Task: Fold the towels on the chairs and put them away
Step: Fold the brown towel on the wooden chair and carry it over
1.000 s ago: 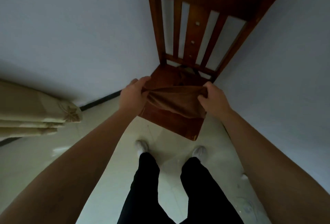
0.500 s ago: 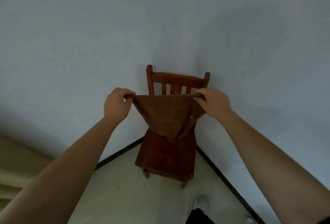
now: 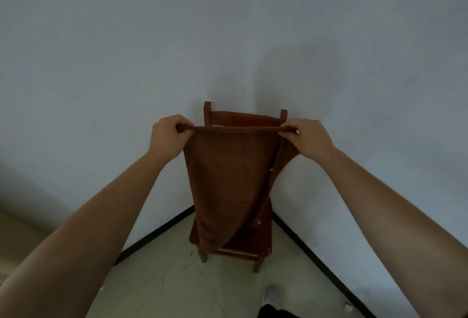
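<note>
**Brown towel held up in front of the chair**

Head camera: I am holding a brown towel (image 3: pixel 225 178) in the air, stretched between both hands, in front of a wooden chair (image 3: pixel 244 117). My left hand (image 3: pixel 169 137) is pinching the towel's top left corner, with the fingers curled round the hem. My right hand (image 3: pixel 309 140) is gripping the top right corner the same way. The top edge is running taut and level between them, and from here it is sitting just below the chair's top rail.

The cloth is hanging down from that edge and narrowing to a point over the front left corner of the seat. I cannot tell whether the tip is touching the seat. A second layer of the towel is hanging behind the front one, under my right hand.

The chair is standing in the corner of the room, its back near the pale wall (image 3: pixel 126 51), where two lines of dark skirting (image 3: pixel 157 231) are meeting behind it. The floor (image 3: pixel 164 279) is light tile, and the toe of my shoe (image 3: pixel 269 295) is showing at the bottom edge.
</note>
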`<action>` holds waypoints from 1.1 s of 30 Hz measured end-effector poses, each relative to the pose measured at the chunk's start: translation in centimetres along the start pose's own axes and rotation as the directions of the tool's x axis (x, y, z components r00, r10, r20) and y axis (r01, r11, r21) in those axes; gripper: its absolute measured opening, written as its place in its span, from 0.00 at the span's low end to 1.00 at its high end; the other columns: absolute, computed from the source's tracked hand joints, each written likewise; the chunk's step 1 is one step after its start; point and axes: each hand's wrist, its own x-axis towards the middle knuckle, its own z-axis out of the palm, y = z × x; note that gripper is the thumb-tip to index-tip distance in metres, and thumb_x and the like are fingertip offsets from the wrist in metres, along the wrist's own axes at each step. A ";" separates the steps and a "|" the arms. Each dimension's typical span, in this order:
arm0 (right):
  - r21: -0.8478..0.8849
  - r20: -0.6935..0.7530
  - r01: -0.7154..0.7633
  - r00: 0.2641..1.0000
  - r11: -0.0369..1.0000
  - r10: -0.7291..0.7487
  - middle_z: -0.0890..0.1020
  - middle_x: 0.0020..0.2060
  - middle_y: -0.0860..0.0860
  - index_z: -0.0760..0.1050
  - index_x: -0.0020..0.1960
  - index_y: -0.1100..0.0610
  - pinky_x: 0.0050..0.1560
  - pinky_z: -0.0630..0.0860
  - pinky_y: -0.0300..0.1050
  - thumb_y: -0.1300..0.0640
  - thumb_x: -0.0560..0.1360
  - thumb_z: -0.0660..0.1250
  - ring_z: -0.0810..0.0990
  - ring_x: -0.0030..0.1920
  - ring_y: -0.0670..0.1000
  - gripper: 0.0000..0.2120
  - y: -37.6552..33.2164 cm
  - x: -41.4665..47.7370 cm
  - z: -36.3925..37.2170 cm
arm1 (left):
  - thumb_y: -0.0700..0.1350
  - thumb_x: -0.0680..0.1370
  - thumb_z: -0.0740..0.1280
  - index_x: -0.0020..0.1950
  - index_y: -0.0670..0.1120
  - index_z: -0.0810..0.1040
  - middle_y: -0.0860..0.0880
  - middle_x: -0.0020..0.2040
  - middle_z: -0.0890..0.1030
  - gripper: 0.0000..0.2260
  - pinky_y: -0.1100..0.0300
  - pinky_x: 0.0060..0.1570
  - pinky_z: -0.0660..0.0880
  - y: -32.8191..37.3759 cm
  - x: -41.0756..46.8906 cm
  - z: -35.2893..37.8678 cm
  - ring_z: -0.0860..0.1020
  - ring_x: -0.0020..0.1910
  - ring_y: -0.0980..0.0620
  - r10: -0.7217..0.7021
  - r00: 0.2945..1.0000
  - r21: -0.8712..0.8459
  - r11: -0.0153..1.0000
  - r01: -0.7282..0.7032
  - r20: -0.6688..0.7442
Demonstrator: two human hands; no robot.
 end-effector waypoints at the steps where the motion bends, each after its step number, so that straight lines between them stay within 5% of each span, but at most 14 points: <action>1: -0.013 0.002 0.005 1.000 1.000 -0.005 0.83 0.47 0.47 0.82 0.55 0.47 0.49 0.74 0.44 0.49 0.78 0.67 0.79 0.47 0.49 0.09 0.8 0.8 -0.1 | 0.40 0.74 0.71 0.46 0.48 0.83 0.51 0.44 0.82 0.04 0.63 0.47 0.73 0.1 1.0 0.6 0.79 0.44 0.54 0.020 1.000 0.039 0.999 -0.021 0.018; 7: -0.056 -0.008 0.057 0.998 0.997 -0.057 0.84 0.47 0.53 0.82 0.54 0.52 0.53 0.75 0.47 0.56 0.77 0.68 0.81 0.49 0.54 0.08 3.3 5.6 -0.1 | 0.40 0.75 0.70 0.47 0.46 0.82 0.47 0.46 0.83 0.03 0.61 0.47 0.73 -0.1 6.2 3.0 0.80 0.45 0.49 0.084 0.993 0.225 0.969 -0.101 0.081; 13: -0.098 -0.133 0.136 0.980 0.986 -0.149 0.81 0.46 0.57 0.81 0.56 0.56 0.52 0.74 0.47 0.55 0.78 0.66 0.80 0.47 0.57 0.10 3.7 9.6 -2.0 | 0.41 0.75 0.69 0.50 0.45 0.82 0.43 0.47 0.81 0.05 0.60 0.50 0.71 1.5 11.2 3.4 0.79 0.46 0.46 0.157 0.987 0.271 0.952 -0.141 -0.037; 22: -0.141 -0.370 0.174 0.904 0.975 -0.215 0.80 0.46 0.55 0.80 0.55 0.57 0.46 0.76 0.45 0.55 0.77 0.65 0.79 0.45 0.54 0.10 1.8 7.3 -4.2 | 0.38 0.75 0.66 0.50 0.42 0.79 0.43 0.46 0.78 0.05 0.53 0.44 0.76 3.0 10.1 0.6 0.77 0.42 0.46 0.472 0.867 0.318 0.856 -0.408 -0.158; 27: -0.148 -0.344 0.149 0.919 0.978 -0.192 0.80 0.45 0.55 0.80 0.54 0.57 0.44 0.78 0.48 0.55 0.76 0.65 0.79 0.44 0.55 0.10 1.9 2.5 -2.4 | 0.38 0.76 0.66 0.50 0.40 0.79 0.42 0.45 0.78 0.05 0.53 0.41 0.76 1.3 5.5 1.0 0.77 0.42 0.45 0.527 0.839 0.334 0.821 -0.462 -0.135; 33: -0.126 -0.208 0.086 0.972 0.988 -0.111 0.80 0.45 0.55 0.80 0.53 0.58 0.43 0.78 0.49 0.57 0.76 0.66 0.79 0.44 0.55 0.09 3.7 -5.9 4.2 | 0.37 0.75 0.68 0.49 0.39 0.80 0.42 0.44 0.77 0.04 0.55 0.37 0.74 -4.2 -4.0 4.3 0.76 0.41 0.45 0.459 0.889 0.326 0.840 -0.434 0.003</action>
